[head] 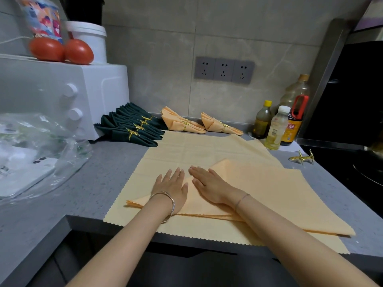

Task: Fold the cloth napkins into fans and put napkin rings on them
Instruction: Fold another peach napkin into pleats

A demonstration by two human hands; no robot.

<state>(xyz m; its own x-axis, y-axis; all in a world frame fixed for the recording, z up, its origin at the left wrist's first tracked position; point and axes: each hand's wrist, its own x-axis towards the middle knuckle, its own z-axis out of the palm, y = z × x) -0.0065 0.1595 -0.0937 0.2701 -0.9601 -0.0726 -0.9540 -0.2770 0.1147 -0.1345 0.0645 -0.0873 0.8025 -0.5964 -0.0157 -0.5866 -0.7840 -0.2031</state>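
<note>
A peach napkin (269,189) folded over lies on top of a second, flat peach napkin (186,150) on the grey counter (99,183). My left hand (172,187) and my right hand (209,183) press flat on the folded napkin's left part, fingers straight, side by side. At the back lie several dark green folded napkins (132,129) with gold rings and two peach folded ones (182,123) (219,125), also ringed. Two loose gold napkin rings (303,158) sit at the right.
A white oven (62,96) with two tomatoes (60,50) on top stands at the left, plastic bags (37,150) in front of it. Oil and sauce bottles (277,127) stand at the back right beside a black stove (352,162). Wall sockets (223,69) are behind.
</note>
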